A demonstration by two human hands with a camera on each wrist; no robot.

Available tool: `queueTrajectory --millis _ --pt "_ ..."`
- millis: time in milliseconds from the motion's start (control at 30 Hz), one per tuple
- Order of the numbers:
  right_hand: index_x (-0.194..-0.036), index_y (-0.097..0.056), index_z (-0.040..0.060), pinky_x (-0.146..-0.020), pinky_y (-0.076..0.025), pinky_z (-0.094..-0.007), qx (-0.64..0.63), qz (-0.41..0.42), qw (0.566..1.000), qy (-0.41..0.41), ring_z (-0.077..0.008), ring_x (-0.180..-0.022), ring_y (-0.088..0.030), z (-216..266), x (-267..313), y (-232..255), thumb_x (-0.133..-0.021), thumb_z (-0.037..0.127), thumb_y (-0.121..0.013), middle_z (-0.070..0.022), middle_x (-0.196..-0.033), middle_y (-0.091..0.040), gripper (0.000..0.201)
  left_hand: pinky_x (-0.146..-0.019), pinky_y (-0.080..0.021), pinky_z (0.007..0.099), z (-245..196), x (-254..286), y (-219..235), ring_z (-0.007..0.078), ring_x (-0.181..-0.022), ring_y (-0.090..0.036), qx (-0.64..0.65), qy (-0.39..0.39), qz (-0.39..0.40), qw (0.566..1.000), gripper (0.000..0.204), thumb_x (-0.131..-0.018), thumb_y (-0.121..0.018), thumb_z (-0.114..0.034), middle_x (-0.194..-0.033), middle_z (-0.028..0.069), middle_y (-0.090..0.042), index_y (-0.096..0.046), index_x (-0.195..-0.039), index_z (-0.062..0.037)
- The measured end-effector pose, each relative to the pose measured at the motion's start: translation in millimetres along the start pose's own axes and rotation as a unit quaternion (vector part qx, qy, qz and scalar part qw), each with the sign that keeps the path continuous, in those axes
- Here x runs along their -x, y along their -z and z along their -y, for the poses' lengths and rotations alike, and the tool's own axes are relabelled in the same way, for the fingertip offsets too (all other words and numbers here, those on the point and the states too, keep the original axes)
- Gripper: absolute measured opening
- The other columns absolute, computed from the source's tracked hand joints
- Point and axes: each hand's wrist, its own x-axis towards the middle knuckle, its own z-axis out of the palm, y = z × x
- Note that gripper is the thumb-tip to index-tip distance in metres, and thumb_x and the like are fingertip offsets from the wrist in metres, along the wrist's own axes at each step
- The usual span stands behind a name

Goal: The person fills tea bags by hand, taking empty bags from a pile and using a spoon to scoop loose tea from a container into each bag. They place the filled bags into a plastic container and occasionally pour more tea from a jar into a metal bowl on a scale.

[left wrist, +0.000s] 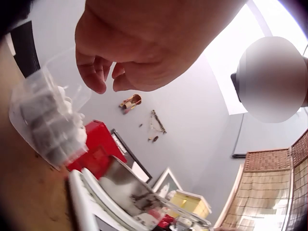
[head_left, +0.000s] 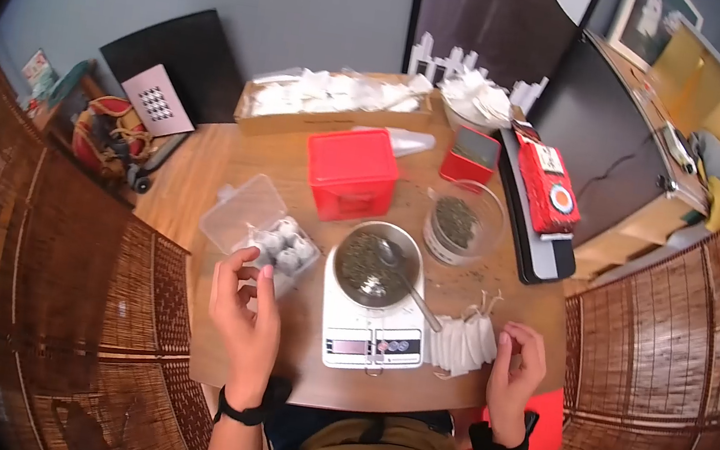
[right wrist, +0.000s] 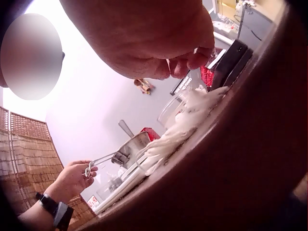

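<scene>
A steel bowl point(head_left: 377, 264) of dried leaves, with a spoon point(head_left: 410, 292) in it, stands on a white scale point(head_left: 370, 351). Loosely bent and holding nothing, my left hand point(head_left: 245, 319) is raised left of the scale, by an uncovered clear box point(head_left: 304, 263) of filled white bags point(head_left: 283, 246). In the left wrist view that box point(left wrist: 48, 120) lies below and left of my left hand point(left wrist: 139, 43). Right of the scale is a row of flat white bags point(head_left: 463, 343). Beside them my right hand point(head_left: 515, 376) has bent fingers with nothing visible between them.
Behind the bowl stand a red container point(head_left: 351, 169), a clear tub point(head_left: 460, 230) of leaves and a small red tin point(head_left: 471, 156). A cardboard tray point(head_left: 329, 119) of white bags lines the back. At the right, a red packet point(head_left: 549, 192) lies on a black device point(head_left: 548, 261).
</scene>
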Motion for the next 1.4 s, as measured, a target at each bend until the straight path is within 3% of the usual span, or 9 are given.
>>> queueTrajectory --millis 133,333,400,467,567,600,667,933,1400 --pt "-0.112 -0.074 -0.0031 -0.086 -0.056 -0.0334 -0.018 0.080 0.990 -0.112 -0.0238 -0.096 -0.069 -1 15 20 -0.095 -0.002 -0.078 -0.0148 -0.116 -0.072 0.017 -0.072 -0.052 0.0220 -19 35 -17 0.0093 -0.097 -0.062 0.078 -0.010 0.073 0.994 0.025 -0.106 -0.068 -0.001 -0.125 0.0074 -0.068 -0.067 -0.131 0.0010" --pt "-0.109 -0.076 -0.0037 -0.084 -0.056 -0.0324 0.083 0.110 0.990 -0.014 -0.0229 -0.095 -0.070 -20 32 19 -0.093 -0.001 -0.080 -0.0148 -0.117 -0.075 0.017 -0.075 -0.053 0.0236 -43 71 -23 0.0094 -0.088 -0.065 0.116 0.016 0.138 0.984 0.020 -0.103 -0.072 0.000 -0.113 0.0068 -0.072 -0.069 -0.123 0.0026" --pt "-0.107 -0.076 -0.0044 -0.083 -0.056 -0.0314 -0.025 0.045 0.989 -0.141 -0.0229 -0.095 -0.072 -10 37 17 -0.095 -0.004 -0.078 -0.0152 -0.115 -0.076 0.012 -0.073 -0.051 0.0229 -36 84 -20 0.0086 -0.090 -0.066 0.158 0.004 0.203 0.966 0.017 -0.103 -0.073 0.001 -0.109 0.0065 -0.072 -0.071 -0.119 0.0025" --pt "-0.107 -0.076 -0.0046 -0.083 -0.057 -0.0307 -0.033 0.025 0.995 -0.089 -0.0228 -0.096 -0.073 7 41 17 -0.095 -0.006 -0.077 -0.0156 -0.116 -0.076 0.011 -0.073 -0.051 0.0232 -41 94 -17 0.0083 -0.090 -0.067 0.191 0.018 0.224 0.956 0.018 -0.102 -0.074 0.002 -0.103 0.0055 -0.073 -0.071 -0.120 0.0029" --pt "-0.106 -0.076 -0.0050 -0.085 -0.058 -0.0305 -0.061 0.019 0.998 -0.002 -0.0232 -0.100 -0.075 25 53 14 -0.095 -0.009 -0.076 -0.0170 -0.116 -0.076 0.012 -0.070 -0.054 0.0241 -43 106 -15 0.0069 -0.080 -0.066 0.252 0.084 0.368 0.891 0.019 -0.103 -0.075 0.000 -0.096 0.0034 -0.074 -0.072 -0.121 0.0036" --pt "-0.105 -0.076 -0.0051 -0.088 -0.059 -0.0309 -0.079 0.029 0.996 0.027 -0.0237 -0.102 -0.075 31 59 13 -0.094 -0.011 -0.076 -0.0180 -0.117 -0.076 0.013 -0.070 -0.054 0.0241 -43 110 -16 0.0069 -0.080 -0.066 0.254 0.088 0.359 0.894 0.019 -0.103 -0.075 0.000 -0.096 0.0034 -0.074 -0.072 -0.121 0.0036" --pt "-0.105 -0.076 -0.0058 -0.091 -0.060 -0.0328 -0.109 0.051 0.993 0.018 -0.0251 -0.104 -0.076 46 70 8 -0.092 -0.013 -0.076 -0.0190 -0.116 -0.076 0.015 -0.066 -0.054 0.0229 -42 117 -16 0.0071 -0.077 -0.066 0.363 0.213 0.383 0.822 0.021 -0.104 -0.074 0.000 -0.100 0.0057 -0.074 -0.070 -0.124 0.0031" --pt "-0.108 -0.076 -0.0057 -0.092 -0.061 -0.0341 -0.137 0.141 0.980 0.006 -0.0258 -0.107 -0.075 66 105 2 -0.091 -0.015 -0.076 -0.0189 -0.118 -0.076 0.019 -0.065 -0.055 0.0240 -12 140 -5 0.0108 -0.076 -0.068 0.506 0.246 0.340 0.754 0.022 -0.111 -0.066 -0.009 -0.099 0.0088 -0.072 -0.066 -0.128 0.0043" --pt "-0.110 -0.078 -0.0038 -0.091 -0.059 -0.0328 -0.055 0.129 0.990 0.006 -0.0239 -0.106 -0.075 79 126 0 -0.091 -0.010 -0.078 -0.0166 -0.119 -0.077 0.020 -0.070 -0.055 0.0216 6 151 -10 0.0062 -0.084 -0.067 0.525 0.229 0.362 0.736 0.023 -0.107 -0.065 0.002 -0.104 0.0074 -0.073 -0.069 -0.129 0.0045"
